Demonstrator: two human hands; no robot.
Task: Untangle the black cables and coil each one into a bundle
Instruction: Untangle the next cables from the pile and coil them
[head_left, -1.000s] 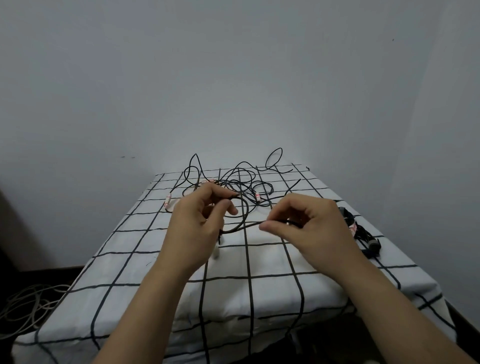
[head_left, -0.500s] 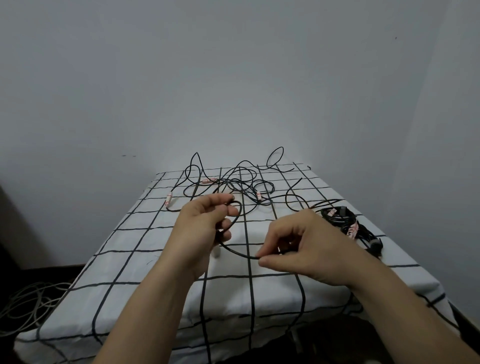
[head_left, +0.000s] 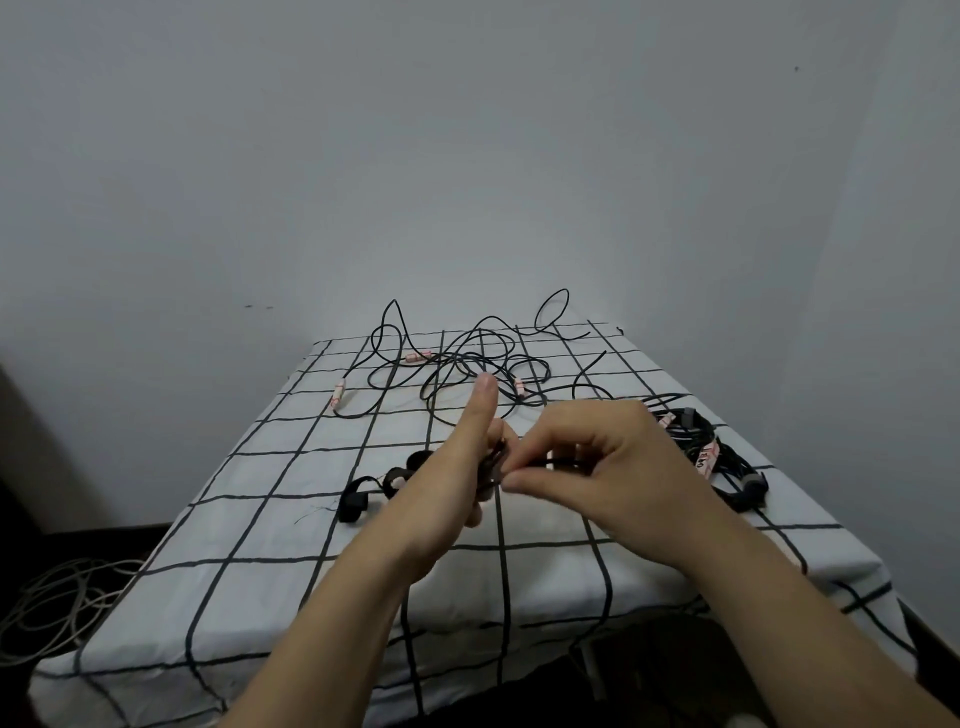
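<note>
A tangle of black cables (head_left: 467, 364) with pink-tagged ends lies at the far end of the table. My left hand (head_left: 452, 478), thumb pointing up, holds a small coil of black cable (head_left: 493, 465) in its curled fingers. Right against that coil, my right hand (head_left: 597, 457) pinches the same cable between thumb and fingertips. The cable runs from behind my right hand toward the tangle. A finished black bundle (head_left: 722, 457) with a pink tag lies at the right edge.
The table (head_left: 291, 587) wears a white cloth with a black grid. Several black strap loops (head_left: 363, 493) lie left of my left hand. Pale cables (head_left: 52, 603) are heaped on the floor at the left. A grey wall stands behind the table.
My hands have come together. The left hand turned thumb-up with the cable gathered into a small coil, and the right hand moved up and left to it. The black straps came into view.
</note>
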